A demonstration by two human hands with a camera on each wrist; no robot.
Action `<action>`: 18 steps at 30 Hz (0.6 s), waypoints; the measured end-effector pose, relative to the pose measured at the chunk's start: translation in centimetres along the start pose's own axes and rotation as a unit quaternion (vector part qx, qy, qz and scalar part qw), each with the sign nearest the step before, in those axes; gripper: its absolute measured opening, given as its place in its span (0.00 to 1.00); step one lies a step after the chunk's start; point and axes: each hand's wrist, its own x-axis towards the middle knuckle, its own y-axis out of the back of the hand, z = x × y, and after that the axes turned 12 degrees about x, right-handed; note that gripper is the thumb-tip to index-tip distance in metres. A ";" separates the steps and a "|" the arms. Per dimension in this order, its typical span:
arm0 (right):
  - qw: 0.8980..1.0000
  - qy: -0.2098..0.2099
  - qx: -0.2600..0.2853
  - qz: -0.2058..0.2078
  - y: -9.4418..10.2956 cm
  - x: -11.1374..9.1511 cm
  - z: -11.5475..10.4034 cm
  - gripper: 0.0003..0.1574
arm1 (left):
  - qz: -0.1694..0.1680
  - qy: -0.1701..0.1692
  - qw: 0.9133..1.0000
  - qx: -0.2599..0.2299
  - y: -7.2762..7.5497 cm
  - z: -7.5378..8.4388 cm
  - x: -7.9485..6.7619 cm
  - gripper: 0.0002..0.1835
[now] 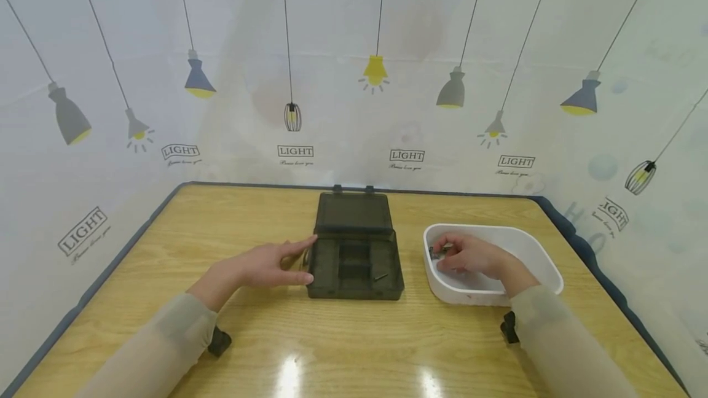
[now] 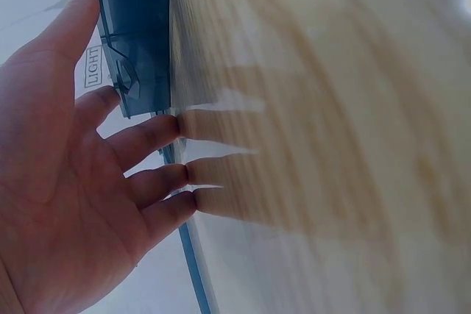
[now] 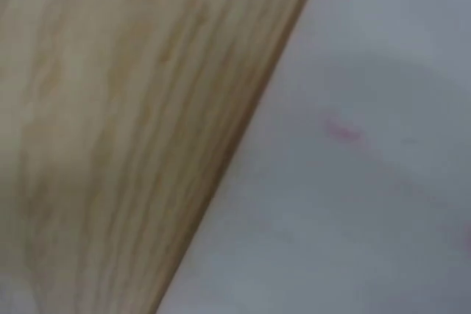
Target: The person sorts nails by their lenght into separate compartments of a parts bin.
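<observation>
2 sleeves [image 1: 152,349]; left hand [image 1: 264,265] touching box [image 1: 354,293], right hand [image 1: 471,257] in tray [image 1: 528,257]

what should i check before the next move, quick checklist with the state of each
1. Lid open: ok, folded back on the far side of the dark case.
2. Left hand at the case: ok, thumb and index finger are at its left edge.
3. Small piece inside the case: ok, one lies in the right-hand compartment.
4. Right hand in the white tray: ok, fingers reach down at its left end.
5. Right hand's grip on a part: cannot tell, the fingers hide it.
6. Right wrist view of the work: not ok, neither hand nor tray is recognisable there.
</observation>
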 end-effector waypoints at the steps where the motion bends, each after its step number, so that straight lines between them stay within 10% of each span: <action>1: 1.000 0.000 0.002 0.000 0.0 0.1 0.1 0.17 | 0.000 -0.001 1.000 0.001 0.0 0.0 0.0 0.53; 18: 0.999 0.009 -0.040 0.033 -0.6 0.1 0.3 0.14 | -0.001 0.000 1.000 -0.006 0.1 0.2 -0.1 0.53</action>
